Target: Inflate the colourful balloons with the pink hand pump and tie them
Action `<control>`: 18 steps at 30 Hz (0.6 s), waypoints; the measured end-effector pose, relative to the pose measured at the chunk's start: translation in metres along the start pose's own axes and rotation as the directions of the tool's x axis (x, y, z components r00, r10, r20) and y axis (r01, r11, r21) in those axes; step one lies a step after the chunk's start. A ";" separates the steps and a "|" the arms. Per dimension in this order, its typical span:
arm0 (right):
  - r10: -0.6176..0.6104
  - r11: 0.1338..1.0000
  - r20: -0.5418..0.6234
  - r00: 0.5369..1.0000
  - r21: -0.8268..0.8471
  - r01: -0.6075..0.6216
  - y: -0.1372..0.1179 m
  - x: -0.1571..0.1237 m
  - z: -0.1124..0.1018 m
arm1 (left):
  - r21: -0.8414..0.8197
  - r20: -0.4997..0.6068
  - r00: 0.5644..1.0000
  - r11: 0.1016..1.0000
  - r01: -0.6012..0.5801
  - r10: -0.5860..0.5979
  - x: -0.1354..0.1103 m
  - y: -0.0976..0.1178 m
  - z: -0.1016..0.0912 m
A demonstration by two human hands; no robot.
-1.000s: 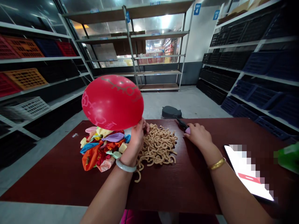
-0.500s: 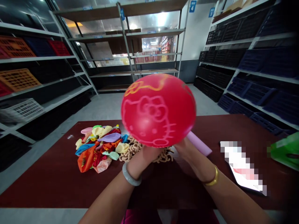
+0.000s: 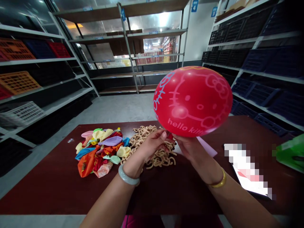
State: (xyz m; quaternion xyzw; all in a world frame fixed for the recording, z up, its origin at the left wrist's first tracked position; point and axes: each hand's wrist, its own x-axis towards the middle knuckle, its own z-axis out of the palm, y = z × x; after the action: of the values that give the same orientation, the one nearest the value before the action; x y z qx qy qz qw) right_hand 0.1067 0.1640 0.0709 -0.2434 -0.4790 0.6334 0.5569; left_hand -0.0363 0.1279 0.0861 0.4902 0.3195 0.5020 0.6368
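The limp balloons (image 3: 89, 166) lie leftmost on the counter (image 3: 52, 180), then the beige curls (image 3: 161, 160). My left hand (image 3: 153, 144) has its fingers clamped on the red balloon's (image 3: 193, 103) neck. My right hand (image 3: 188, 147) has left the purple tube (image 3: 207, 146) and come under the balloon; its fingers are mostly hidden, so I can't tell whether they grip. The balloon has swung to my right, above the counter; I judge the work now sits at its neck.

Bkgd glare is let in thru shelving (image 3: 166, 32) well beyond the grip; balloon (image 3: 193, 103) above it is dotted w/ highlights (phone screen (image 3: 238, 160), R of grip: blown out, pixelated).
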 end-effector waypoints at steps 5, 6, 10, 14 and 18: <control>0.112 0.992 0.080 0.990 -0.062 -0.107 0.000 -0.003 0.007 | 0.055 -0.112 0.993 0.997 0.046 -0.040 0.004 -0.013 -0.002; 0.126 0.991 0.078 0.989 -0.048 -0.122 0.000 -0.003 0.006 | 0.124 -0.120 0.992 0.992 0.036 -0.021 0.005 -0.014 -0.001; 0.016 1.000 -0.044 0.999 -0.021 -0.017 0.000 0.000 0.002 | 0.483 -0.124 0.957 0.858 -0.173 0.263 0.003 -0.011 0.002; -0.069 0.995 -0.059 0.996 -0.072 0.065 0.003 0.007 0.005 | 0.566 -0.118 0.913 0.782 -0.262 0.391 0.002 -0.006 -0.003; 0.048 0.997 0.031 0.998 -0.068 -0.046 0.005 0.022 0.027 | 0.381 -0.102 0.954 0.897 -0.224 0.281 0.004 0.004 -0.016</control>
State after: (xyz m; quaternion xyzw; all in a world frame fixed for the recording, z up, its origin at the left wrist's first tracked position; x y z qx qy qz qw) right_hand 0.0758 0.1763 0.0826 -0.2628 -0.5033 0.6336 0.5255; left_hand -0.0507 0.1361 0.0848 0.5970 0.3891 0.5487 0.4372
